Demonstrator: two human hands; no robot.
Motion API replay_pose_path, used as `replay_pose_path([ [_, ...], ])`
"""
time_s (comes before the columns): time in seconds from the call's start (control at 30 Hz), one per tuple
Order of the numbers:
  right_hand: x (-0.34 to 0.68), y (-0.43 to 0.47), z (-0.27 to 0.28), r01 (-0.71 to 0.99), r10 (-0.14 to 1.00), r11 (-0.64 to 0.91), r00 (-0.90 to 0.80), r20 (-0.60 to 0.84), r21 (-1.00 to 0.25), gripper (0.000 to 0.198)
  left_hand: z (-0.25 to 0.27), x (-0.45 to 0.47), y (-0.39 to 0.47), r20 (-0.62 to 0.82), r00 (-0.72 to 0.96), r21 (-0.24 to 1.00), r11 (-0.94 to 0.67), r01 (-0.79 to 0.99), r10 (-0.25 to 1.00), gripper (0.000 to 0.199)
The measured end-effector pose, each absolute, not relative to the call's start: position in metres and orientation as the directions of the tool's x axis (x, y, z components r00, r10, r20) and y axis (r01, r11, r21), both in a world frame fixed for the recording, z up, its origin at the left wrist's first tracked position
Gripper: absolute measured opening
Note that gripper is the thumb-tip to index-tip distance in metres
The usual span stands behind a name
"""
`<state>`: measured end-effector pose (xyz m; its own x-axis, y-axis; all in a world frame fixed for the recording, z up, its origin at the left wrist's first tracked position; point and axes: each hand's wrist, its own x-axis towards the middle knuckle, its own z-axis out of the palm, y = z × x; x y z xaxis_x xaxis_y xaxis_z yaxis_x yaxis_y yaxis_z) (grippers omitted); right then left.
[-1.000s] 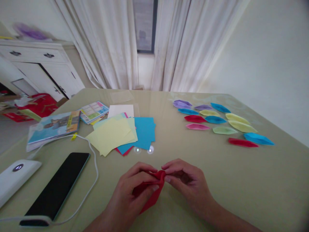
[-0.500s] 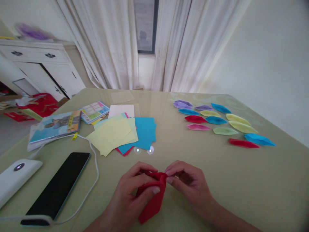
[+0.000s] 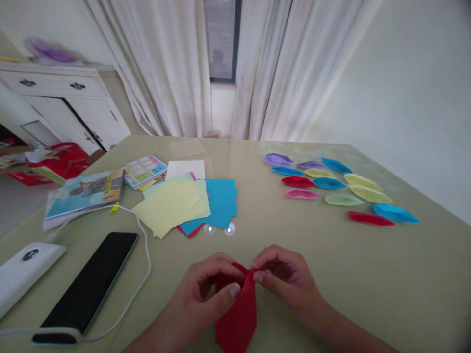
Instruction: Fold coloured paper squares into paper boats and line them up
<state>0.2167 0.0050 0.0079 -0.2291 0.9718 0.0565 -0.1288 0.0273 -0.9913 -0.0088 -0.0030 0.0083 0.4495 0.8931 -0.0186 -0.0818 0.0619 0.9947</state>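
My left hand (image 3: 196,294): wrapped on red folded paper (image 3: 237,323), thumb across its near side. My right hand (image 3: 294,282): pinching its upper corner. Paper sits between both. Beyond the left: coloured sheets (image 3: 172,203); leftward, black phone (image 3: 86,284). Beyond the right, on the desk (image 3: 368,274): boat-shaped folded papers (image 3: 371,194).

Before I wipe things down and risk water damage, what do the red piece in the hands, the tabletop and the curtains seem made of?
Red piece: probably matte paper; it has no shine, a flat face and straight edges.
Tabletop: smooth and glossy, perhaps glass or clear plastic; it shows bright reflections.
Curtains: likely cloth, dull; they hang in soft folds.
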Motion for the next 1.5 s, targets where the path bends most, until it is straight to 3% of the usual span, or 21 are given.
replay_pose_path([
  [0.23,0.217,0.002,0.008,-0.113,0.959,0.033,-0.277,0.064,-0.993,0.011,0.009,-0.008,-0.008,-0.065,0.424,0.992,0.104,-0.068,0.903,0.030],
  [0.37,0.217,0.001,0.009,-0.065,0.921,0.185,-0.336,0.196,-0.981,0.003,0.006,-0.007,-0.011,-0.130,0.370,0.988,0.150,-0.025,0.920,0.039],
  [0.53,0.217,-0.001,0.016,0.031,0.870,0.315,-0.409,0.275,-0.949,0.018,0.007,-0.007,-0.010,-0.140,0.299,0.990,0.123,0.074,0.944,0.042],
  [0.7,0.218,-0.004,0.020,0.047,0.850,0.283,-0.475,0.228,-0.958,0.021,0.011,-0.005,-0.009,-0.076,0.287,0.995,0.053,0.088,0.955,0.026],
  [0.87,0.217,-0.004,0.015,0.055,0.877,0.236,-0.442,0.188,-0.970,0.011,0.010,-0.004,-0.005,0.050,0.292,0.998,-0.060,0.028,0.955,0.013],
  [1.07,0.219,-0.002,0.008,0.030,0.905,0.206,-0.387,0.179,-0.978,0.004,0.006,-0.004,-0.005,0.081,0.298,0.996,-0.085,0.001,0.951,0.019],
  [1.5,0.218,0.001,0.012,-0.018,0.891,0.218,-0.404,0.207,-0.976,0.011,0.005,-0.005,-0.008,0.161,0.250,0.987,-0.160,-0.024,0.955,0.022],
])
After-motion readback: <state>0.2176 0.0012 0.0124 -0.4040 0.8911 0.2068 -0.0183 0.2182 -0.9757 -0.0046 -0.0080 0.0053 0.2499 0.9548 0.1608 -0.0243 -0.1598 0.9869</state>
